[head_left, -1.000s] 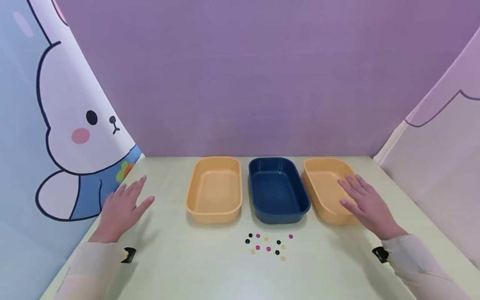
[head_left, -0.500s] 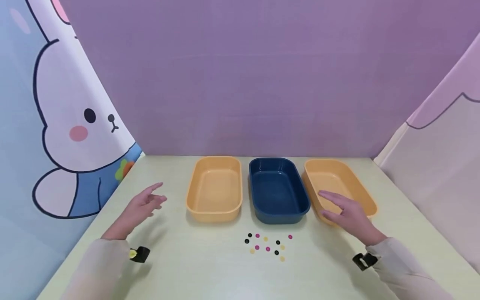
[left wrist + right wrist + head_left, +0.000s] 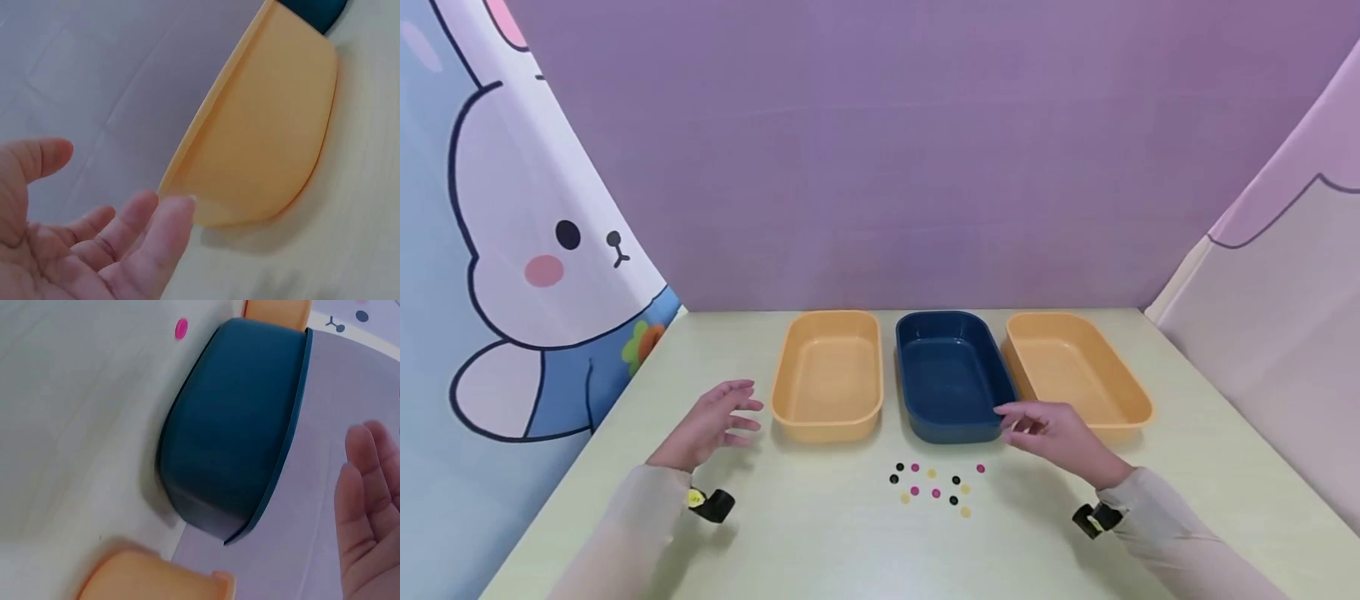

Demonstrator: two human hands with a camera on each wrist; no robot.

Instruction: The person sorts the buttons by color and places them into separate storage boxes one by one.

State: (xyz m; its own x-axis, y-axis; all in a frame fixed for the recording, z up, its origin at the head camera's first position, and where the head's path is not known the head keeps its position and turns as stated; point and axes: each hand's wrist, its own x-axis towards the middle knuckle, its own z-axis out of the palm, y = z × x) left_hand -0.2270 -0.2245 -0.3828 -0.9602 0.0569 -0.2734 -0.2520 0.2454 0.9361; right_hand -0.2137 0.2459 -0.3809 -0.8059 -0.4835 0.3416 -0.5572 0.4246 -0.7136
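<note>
A blue tray [image 3: 957, 433] is flanked by two yellow trays [image 3: 827, 432]; small discs [image 3: 936, 493] are scattered before it. The left hand [image 3: 711, 423] is held beside one yellow tray, the right hand [image 3: 1060, 433] near the blue tray's front corner.

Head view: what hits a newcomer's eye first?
Probably the dark blue tray, standing between two light orange trays at the back of the table. Then the small black, pink and yellow discs, scattered in front of the trays. The large cartoon rabbit at the picture's left also stands out.
</note>
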